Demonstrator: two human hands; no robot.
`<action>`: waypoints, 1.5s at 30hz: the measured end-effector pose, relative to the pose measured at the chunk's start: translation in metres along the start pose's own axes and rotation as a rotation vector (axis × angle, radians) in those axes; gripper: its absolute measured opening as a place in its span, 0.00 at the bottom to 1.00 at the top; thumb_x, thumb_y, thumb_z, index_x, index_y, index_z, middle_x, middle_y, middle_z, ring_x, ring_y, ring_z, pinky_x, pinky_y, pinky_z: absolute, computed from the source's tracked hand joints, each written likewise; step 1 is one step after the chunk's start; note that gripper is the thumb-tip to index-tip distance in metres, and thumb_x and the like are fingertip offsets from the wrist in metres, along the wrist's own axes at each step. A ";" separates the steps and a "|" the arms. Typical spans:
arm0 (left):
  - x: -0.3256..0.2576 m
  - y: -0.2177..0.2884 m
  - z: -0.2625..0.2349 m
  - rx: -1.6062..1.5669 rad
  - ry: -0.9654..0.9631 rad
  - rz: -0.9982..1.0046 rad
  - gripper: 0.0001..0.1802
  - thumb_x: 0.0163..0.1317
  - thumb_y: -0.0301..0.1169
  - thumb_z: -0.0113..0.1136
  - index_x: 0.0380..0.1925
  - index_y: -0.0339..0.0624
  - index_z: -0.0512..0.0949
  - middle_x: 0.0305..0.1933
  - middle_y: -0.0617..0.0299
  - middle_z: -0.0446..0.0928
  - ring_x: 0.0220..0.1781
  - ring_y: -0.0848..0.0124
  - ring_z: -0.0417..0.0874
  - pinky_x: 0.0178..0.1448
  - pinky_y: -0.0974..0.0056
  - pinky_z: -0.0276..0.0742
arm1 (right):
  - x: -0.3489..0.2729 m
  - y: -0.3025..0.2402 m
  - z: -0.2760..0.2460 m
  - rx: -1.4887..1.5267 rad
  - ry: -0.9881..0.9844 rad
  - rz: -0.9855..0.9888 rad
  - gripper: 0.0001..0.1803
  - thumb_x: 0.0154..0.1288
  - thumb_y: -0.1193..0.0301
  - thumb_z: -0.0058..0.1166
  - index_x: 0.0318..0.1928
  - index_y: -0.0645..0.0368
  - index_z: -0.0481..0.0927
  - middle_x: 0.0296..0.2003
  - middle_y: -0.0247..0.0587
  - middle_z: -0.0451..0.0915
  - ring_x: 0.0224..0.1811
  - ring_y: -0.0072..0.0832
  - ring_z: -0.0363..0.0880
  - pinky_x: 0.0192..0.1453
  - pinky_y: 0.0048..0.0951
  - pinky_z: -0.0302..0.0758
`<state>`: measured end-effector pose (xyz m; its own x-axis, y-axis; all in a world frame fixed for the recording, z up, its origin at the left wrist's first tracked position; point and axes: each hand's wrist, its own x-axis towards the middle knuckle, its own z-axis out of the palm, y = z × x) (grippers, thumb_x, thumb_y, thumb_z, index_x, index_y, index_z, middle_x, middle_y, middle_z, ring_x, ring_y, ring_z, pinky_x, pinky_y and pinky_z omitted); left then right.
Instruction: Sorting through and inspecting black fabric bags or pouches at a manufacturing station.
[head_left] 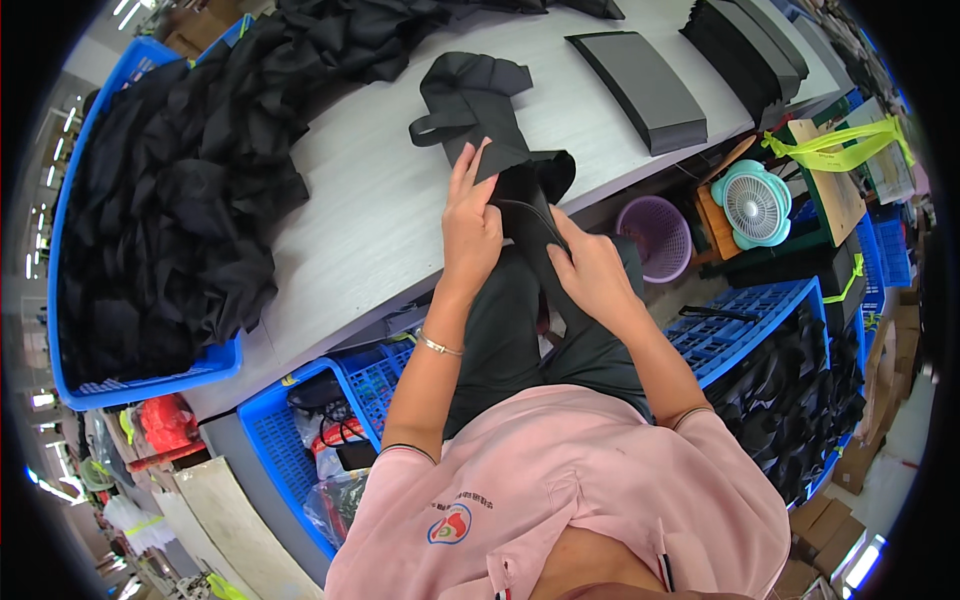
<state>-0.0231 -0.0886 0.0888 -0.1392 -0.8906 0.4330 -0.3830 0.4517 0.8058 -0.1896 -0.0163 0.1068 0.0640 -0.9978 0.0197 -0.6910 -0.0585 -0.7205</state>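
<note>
Fabric piece, black [485,105], lay partly on the white table [350,180] and partly past its near edge, over the lap. Left hand [472,228] had its fingers stretched out along the cloth near the table edge; thumb contact unclear, so can't tell whether it pinched or only pressed. Right hand [592,272] gripped the edge of the near part between thumb and fingers, just off the table.

Risks, as judged: a hard pull by the right hand could have dragged the far part off the table, since only the left fingers seemed to steady it. Loop strap [438,124] stuck out and could have got caught or folded under if the piece turned. Loose flap [555,175] between the hands looked curled, so it could have creased or been trapped in a fold. Black on dark trousers [500,315] made the lower edge easy to misjudge; exact end not clear.

Direction: long axis ran from the far side of the table toward the person, near end angled slightly right into the lap. Far end pointed away, its top folded over to the right. Loop faced left.
</note>
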 end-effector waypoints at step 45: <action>-0.102 0.081 0.028 -0.190 0.218 -0.035 0.39 0.45 0.07 0.53 0.62 0.43 0.76 0.58 0.57 0.71 0.40 0.71 0.77 0.35 0.70 0.78 | -0.028 0.000 0.034 2.019 0.166 0.540 0.14 0.63 0.67 0.61 0.47 0.58 0.80 0.43 0.40 0.82 0.42 0.32 0.83 0.44 0.35 0.84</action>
<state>-0.0659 0.0372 0.0989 0.0783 -0.8826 0.4635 -0.2033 0.4410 0.8742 -0.1672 0.0126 0.0826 0.0423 -0.8989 -0.4361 0.9551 0.1646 -0.2465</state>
